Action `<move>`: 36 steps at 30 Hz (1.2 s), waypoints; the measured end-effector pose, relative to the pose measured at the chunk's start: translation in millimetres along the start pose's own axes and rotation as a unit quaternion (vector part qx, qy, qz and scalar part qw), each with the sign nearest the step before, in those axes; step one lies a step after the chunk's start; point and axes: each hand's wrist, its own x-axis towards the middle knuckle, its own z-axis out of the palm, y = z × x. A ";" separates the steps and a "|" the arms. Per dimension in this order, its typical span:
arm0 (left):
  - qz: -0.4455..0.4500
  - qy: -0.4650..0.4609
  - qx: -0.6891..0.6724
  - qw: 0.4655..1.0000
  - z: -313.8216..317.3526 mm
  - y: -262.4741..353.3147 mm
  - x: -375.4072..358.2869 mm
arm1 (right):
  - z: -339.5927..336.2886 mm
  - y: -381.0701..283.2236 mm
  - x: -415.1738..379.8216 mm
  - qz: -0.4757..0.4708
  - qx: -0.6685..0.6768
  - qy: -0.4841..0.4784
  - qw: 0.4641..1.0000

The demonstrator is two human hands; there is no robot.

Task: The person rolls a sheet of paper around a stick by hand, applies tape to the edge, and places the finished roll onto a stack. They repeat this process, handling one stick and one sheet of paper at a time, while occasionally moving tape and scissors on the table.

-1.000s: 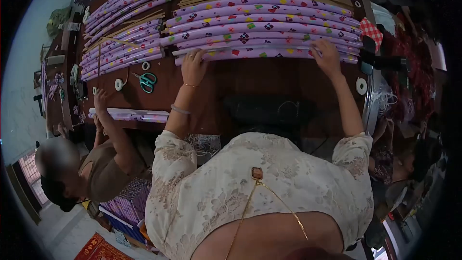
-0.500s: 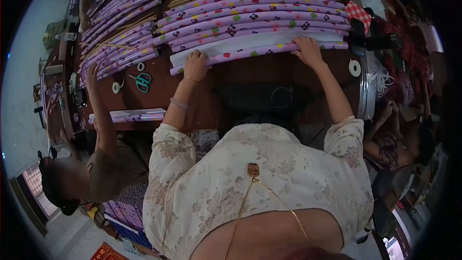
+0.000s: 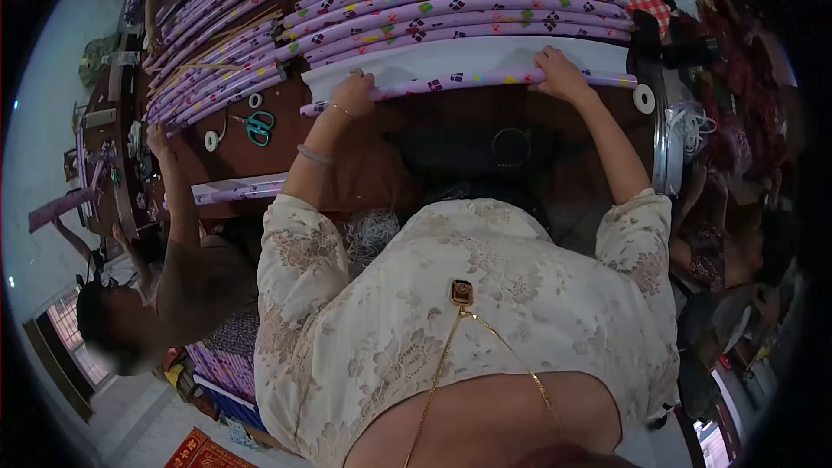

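Note:
A roll of purple patterned wrapping paper lies across the dark table before me, partly unrolled. Its white underside shows as a strip beyond the tube. Near the left end, my left hand is closed around the roll, wearing a bracelet and a wristband. Toward the other end, my right hand grips the same roll, its fingers curled over the top. Finished-looking purple rolls lie side by side just beyond the white strip.
Left of me are teal-handled scissors, a tape roll and more purple rolls. Another tape roll sits at the right edge, near white cords. A co-worker's arm reaches in from the left; another person sits at right.
The white strip has grown wider between the roll and the stacked rolls. My left hand has curled and shifted slightly away from me. At far left, a purple piece is now held up.

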 end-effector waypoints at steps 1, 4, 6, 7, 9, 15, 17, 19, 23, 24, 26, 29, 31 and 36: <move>-0.010 0.014 0.005 1.000 -4.9 5.1 -2.9 | 4.3 -0.6 -3.2 -0.017 -0.007 0.009 1.000; -0.018 -0.027 0.023 0.999 -0.3 8.8 -3.3 | 2.9 -1.6 -3.3 -0.023 -0.013 -0.011 1.000; -0.025 -0.037 0.028 0.999 0.8 12.6 -6.9 | 5.7 4.0 -1.1 -0.010 -0.010 -0.039 0.999; -0.037 -0.042 0.032 0.998 0.6 16.4 -8.6 | 9.7 10.2 1.3 -0.022 0.016 -0.060 0.998; -0.028 -0.045 0.025 0.998 3.7 13.7 -12.7 | 14.2 18.9 -0.4 -0.027 0.041 -0.080 0.996; 0.026 -0.005 -0.021 0.999 12.5 1.1 -19.0 | 21.2 19.2 -3.3 0.001 0.092 -0.107 0.990; 0.029 0.008 -0.032 0.999 15.4 -2.4 -21.5 | 19.4 18.0 -7.2 -0.028 0.109 -0.096 0.989; 0.055 0.021 -0.038 0.998 21.1 -4.2 -24.2 | 9.0 6.3 -16.2 0.001 0.107 -0.092 0.990; 0.037 0.010 -0.027 0.999 10.3 9.6 -27.4 | 11.8 -2.3 -24.9 0.027 0.076 -0.075 0.994; 0.032 0.013 -0.025 0.999 6.6 13.3 -28.8 | 15.9 -0.4 -25.3 0.029 0.079 -0.073 0.994; 0.025 0.007 -0.032 0.999 13.0 11.1 -32.1 | 23.2 3.8 -23.5 0.006 0.051 -0.051 0.997; 0.002 0.002 -0.029 1.000 17.1 17.8 -38.8 | 16.6 0.0 -23.4 0.016 0.035 -0.114 0.993; -0.010 0.002 -0.019 1.000 13.8 28.2 -40.8 | 19.7 -0.6 -23.0 0.020 0.030 -0.119 0.992; -0.024 0.037 -0.001 0.999 25.4 23.3 -52.0 | 16.0 -7.5 -27.1 0.038 0.053 -0.119 0.991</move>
